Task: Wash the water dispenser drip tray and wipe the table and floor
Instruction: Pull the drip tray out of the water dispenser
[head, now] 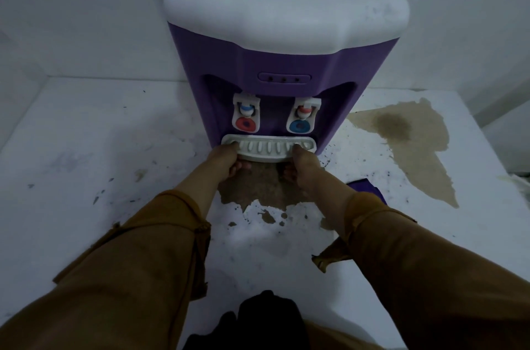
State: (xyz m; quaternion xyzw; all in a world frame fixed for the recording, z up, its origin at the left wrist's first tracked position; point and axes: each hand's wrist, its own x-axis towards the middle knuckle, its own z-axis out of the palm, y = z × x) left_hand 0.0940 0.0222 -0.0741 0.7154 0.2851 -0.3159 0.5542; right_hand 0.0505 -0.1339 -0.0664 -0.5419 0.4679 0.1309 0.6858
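The white drip tray (269, 149) sits in the middle of the frame, at the foot of the purple and white water dispenser (275, 63). Its long axis runs left to right across the frame. Its curved front edge faces the bottom of the frame and its back edge lies against the purple body, just below the two taps. The slots in its top run front to back.

The hands are apart, each clamped on one end of the tray. The left hand (226, 159) grips the frame-left end and the right hand (304, 163) the frame-right end. Each has its thumb on the slotted top and its fingers curled under the front edge.

Above the tray, the left tap (246, 116) has a red ring and the right tap (301, 117) a blue one.

The dispenser stands on a white desk (86, 163). A brown puddle (252, 189) spreads on it right under the tray and between the wrists. A larger brown stain (413, 143) lies at the right of the frame, well apart from the tray, with dark specks scattered between them. A purple thing (370, 192) shows just beyond the right forearm, partly hidden; what it is cannot be told.
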